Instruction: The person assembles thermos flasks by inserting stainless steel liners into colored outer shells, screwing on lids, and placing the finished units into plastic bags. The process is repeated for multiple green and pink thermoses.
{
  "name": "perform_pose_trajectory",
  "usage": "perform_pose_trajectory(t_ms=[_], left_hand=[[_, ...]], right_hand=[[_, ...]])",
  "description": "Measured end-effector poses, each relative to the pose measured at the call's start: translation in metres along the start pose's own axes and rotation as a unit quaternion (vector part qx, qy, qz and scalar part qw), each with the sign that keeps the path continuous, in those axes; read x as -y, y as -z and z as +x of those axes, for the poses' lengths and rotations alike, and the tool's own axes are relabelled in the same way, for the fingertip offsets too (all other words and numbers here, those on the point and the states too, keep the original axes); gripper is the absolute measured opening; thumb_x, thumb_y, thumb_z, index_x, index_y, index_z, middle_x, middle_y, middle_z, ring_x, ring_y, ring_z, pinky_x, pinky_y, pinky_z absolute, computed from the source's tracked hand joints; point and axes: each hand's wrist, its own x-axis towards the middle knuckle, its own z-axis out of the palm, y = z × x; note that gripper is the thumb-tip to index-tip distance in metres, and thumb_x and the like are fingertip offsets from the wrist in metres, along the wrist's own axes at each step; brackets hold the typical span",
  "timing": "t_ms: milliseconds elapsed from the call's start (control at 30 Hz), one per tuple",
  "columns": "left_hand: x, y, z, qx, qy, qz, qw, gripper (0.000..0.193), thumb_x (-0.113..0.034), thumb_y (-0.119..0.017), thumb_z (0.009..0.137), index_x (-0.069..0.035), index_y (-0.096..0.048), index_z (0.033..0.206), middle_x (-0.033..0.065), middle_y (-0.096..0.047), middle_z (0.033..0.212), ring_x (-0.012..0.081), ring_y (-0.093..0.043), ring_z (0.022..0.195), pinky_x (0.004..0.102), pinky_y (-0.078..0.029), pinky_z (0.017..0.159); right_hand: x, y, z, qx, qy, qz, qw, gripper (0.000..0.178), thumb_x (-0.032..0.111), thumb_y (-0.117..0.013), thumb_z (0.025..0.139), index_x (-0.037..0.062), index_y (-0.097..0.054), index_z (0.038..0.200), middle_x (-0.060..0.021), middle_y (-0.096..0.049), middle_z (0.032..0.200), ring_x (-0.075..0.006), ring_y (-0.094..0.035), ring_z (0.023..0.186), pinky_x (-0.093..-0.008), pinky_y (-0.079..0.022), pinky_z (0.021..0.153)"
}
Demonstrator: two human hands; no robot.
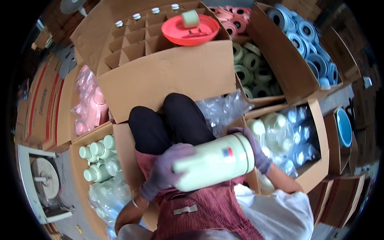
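Observation:
A pale green vacuum jug (214, 162) lies tilted across my lap, its right end higher, with a small red-and-blue label on its side. My left hand (170, 166), in a purple-grey glove and slightly blurred, grips its left end, where a handle partly shows. Gloved the same way, my right hand (254, 150) wraps round the banded end on the right; some of its fingers are hidden behind the jug. Just beyond that hand, an open carton (320, 156) holds green and blue bodies in clear plastic bags.
Ahead is a divided carton (168, 66) with a red basin (190, 38) and a green cup (190, 19) on top. Boxes of green rings (251, 62) and blue rings (307, 30) stand far right. Left are pink jugs (97, 108) and green jugs (98, 150) in cartons.

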Motion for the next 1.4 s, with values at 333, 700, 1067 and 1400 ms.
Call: perform_pose_trajectory(t_ms=[333,700,1067,1400], left_hand=[[0.020,0.003,0.011,-0.014,0.219,-0.095,0.971,0.033,-0.002,-0.061,0.081,0.004,-0.067,0.113,0.0170,-0.069,0.115,0.0249,-0.067,0.106,0.0333,-0.053,0.093],[0.012,0.026,0.041,-0.092,0.023,0.043,0.995,0.020,-0.011,-0.062,0.083,0.001,-0.069,0.097,0.0152,-0.071,0.103,0.0304,-0.068,0.100,0.0410,-0.052,0.093],[0.000,0.038,0.055,-0.119,0.066,0.035,0.990,0.023,-0.013,-0.066,0.083,0.001,-0.070,0.101,0.0166,-0.071,0.097,0.0317,-0.071,0.091,0.0368,-0.056,0.083],[0.025,0.057,0.041,0.046,0.103,0.159,0.981,0.019,-0.005,-0.062,0.081,-0.001,-0.067,0.099,0.0160,-0.071,0.097,0.0322,-0.070,0.092,0.0403,-0.055,0.087]], right_hand=[[-0.004,0.015,0.015,0.152,0.288,-0.164,0.931,0.062,0.045,-0.052,0.098,0.0007,-0.046,0.141,-0.0205,-0.046,0.142,-0.0313,-0.041,0.137,-0.0422,-0.033,0.114],[-0.004,-0.007,0.039,0.006,0.315,-0.156,0.936,0.045,0.028,-0.050,0.099,0.0023,-0.050,0.136,-0.0135,-0.051,0.135,-0.0230,-0.049,0.128,-0.0333,-0.037,0.109],[0.032,-0.019,0.048,0.107,0.376,-0.236,0.890,0.052,0.032,-0.050,0.096,0.0049,-0.045,0.140,-0.0163,-0.045,0.143,-0.0287,-0.045,0.132,-0.0365,-0.036,0.110],[0.062,-0.024,0.049,0.112,0.391,-0.228,0.885,0.078,0.062,-0.045,0.094,0.0025,-0.041,0.145,-0.0153,-0.046,0.141,-0.0217,-0.049,0.128,-0.0334,-0.038,0.108]])
